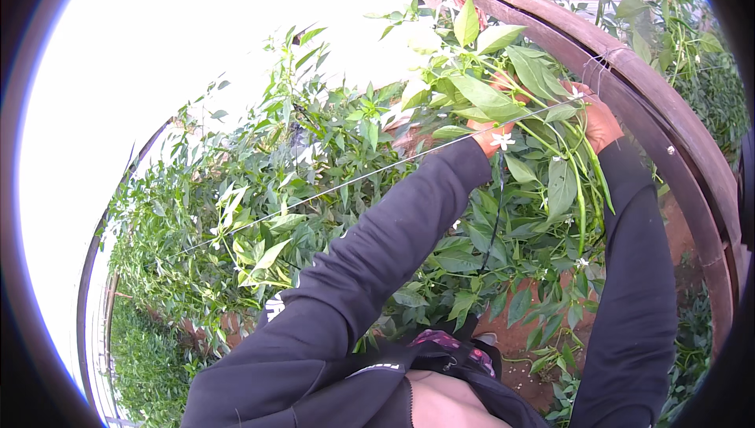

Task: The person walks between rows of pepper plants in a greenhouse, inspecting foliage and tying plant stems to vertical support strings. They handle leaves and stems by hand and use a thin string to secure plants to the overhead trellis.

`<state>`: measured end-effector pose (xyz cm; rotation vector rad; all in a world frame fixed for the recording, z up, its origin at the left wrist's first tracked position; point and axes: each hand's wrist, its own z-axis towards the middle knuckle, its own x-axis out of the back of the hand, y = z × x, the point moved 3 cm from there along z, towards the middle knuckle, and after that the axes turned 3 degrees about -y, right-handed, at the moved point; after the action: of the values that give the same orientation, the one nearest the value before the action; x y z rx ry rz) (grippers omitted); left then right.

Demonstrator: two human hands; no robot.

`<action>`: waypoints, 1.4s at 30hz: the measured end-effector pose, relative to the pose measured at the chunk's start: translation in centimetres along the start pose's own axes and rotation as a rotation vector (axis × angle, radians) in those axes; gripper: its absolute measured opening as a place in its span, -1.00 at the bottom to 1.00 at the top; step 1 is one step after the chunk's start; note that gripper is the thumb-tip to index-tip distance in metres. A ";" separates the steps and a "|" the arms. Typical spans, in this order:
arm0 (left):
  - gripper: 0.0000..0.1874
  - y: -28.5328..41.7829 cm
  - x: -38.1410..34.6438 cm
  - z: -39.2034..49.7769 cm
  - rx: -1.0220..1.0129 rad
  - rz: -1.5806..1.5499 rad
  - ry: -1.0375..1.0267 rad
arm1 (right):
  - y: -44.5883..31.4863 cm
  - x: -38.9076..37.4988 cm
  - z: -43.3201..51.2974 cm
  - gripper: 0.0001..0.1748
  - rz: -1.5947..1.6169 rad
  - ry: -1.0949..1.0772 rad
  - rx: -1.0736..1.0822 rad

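Observation:
A leafy chili pepper plant branch (534,94) with white flowers rises before me. Long green peppers (581,198) hang from it between my forearms. My left hand (492,134) reaches in behind the leaves, its fingers partly showing beside the stem. On the other side of the branch, my right hand (598,120) is bent in toward the stem, its fingertips covered by leaves and a flower. Whether either hand grips the stem is hidden. A thin taut line (365,175) runs diagonally across the foliage and passes in front of both hands.
A curved brown pole frame (655,89), bound with thin wire, arches close along my right. Dense pepper plants (200,239) fill the left side. A dark cord (494,233) hangs below my left wrist. Reddish soil (531,381) shows near my feet. Glare washes out the upper left.

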<state>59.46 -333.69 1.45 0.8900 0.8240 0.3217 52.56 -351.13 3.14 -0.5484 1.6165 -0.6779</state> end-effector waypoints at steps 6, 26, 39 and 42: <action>-0.72 0.8 0.5 0.3 0.152 -0.157 -0.028 | 0.4 1.0 0.9 -0.45 -0.151 -0.032 0.031; -0.68 2.2 1.5 0.8 0.362 -0.538 0.073 | -1.2 -1.3 -2.0 -0.55 -0.499 0.062 0.002; -0.70 6.5 7.2 -0.4 0.372 -0.380 0.186 | -0.2 -7.0 -15.0 -0.71 -1.223 0.471 0.718; -0.71 8.3 8.6 -1.6 0.372 -0.200 0.162 | 0.7 -10.5 -18.2 -0.70 -1.400 0.442 1.015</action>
<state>64.57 -322.90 3.14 1.1257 1.1373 0.0645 36.16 -341.19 11.79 -0.7113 0.7975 -2.5833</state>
